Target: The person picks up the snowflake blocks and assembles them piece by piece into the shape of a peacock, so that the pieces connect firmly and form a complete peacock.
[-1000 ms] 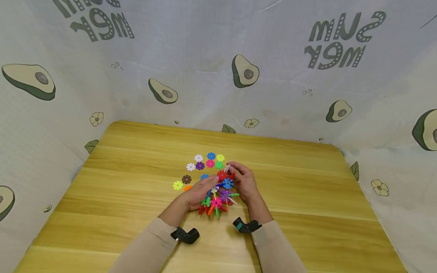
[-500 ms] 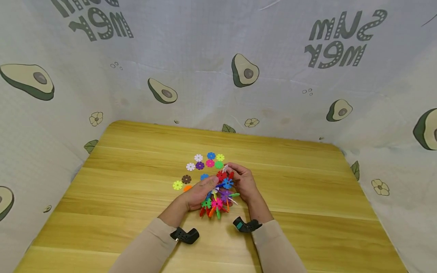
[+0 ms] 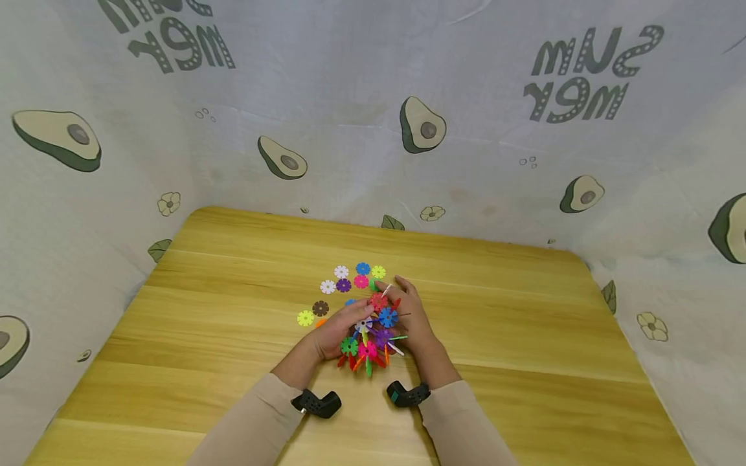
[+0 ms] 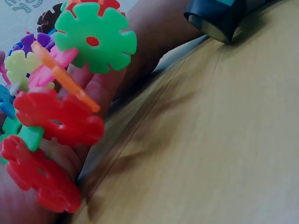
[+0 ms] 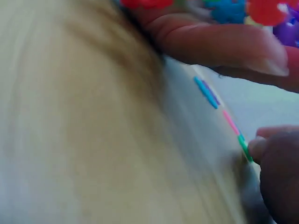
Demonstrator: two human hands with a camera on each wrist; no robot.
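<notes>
Centrally, both hands (image 3: 373, 320) on cluster (image 3: 370, 333), table (image 3: 524, 336) edges distant

The only lettering stands on the avocado-print cloth backdrop (image 3: 350, 97), in dark dotted capitals that appear mirrored and upside down. One two-line print at upper right (image 3: 585, 74) seems to spell "SUM" over "MER", though that reading is uncertain. A second copy at upper left (image 3: 175, 35) is cut off by the picture's top edge.
</notes>
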